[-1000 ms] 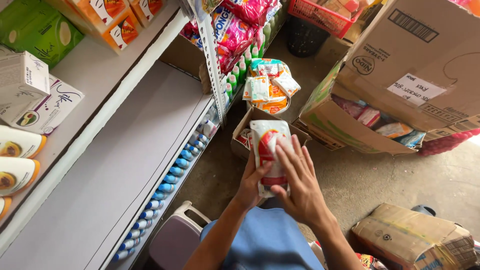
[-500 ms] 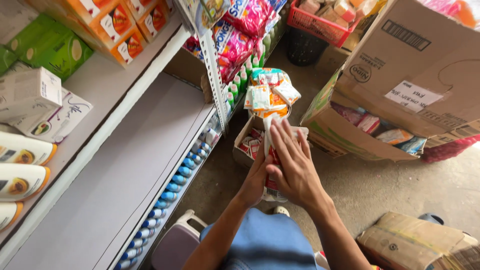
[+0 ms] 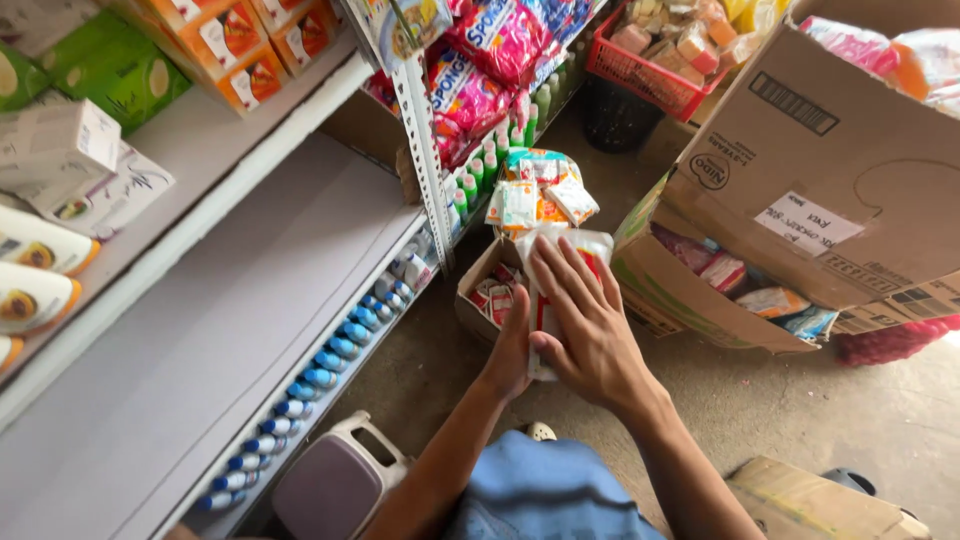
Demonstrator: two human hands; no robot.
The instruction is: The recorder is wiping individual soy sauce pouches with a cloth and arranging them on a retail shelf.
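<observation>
Both hands hold a white packet with red print (image 3: 597,247) low over a small open cardboard box (image 3: 479,291) on the floor. My right hand (image 3: 587,325) lies flat on top of the packet with its fingers spread. My left hand (image 3: 511,352) grips the packet's left edge from below and is partly hidden. The small box holds several little red and white sachets (image 3: 497,297). Just behind it stands a clear bag of mixed packets (image 3: 537,187).
A bare grey shelf (image 3: 250,300) runs along the left, with small blue-capped bottles (image 3: 320,372) below its edge. A purple stool (image 3: 335,487) stands by my knee. Large open cartons (image 3: 800,190) fill the right. A red basket (image 3: 648,62) sits behind.
My hands have carried the packet forward and down, from upright in front of me to lying over the small cardboard box.
</observation>
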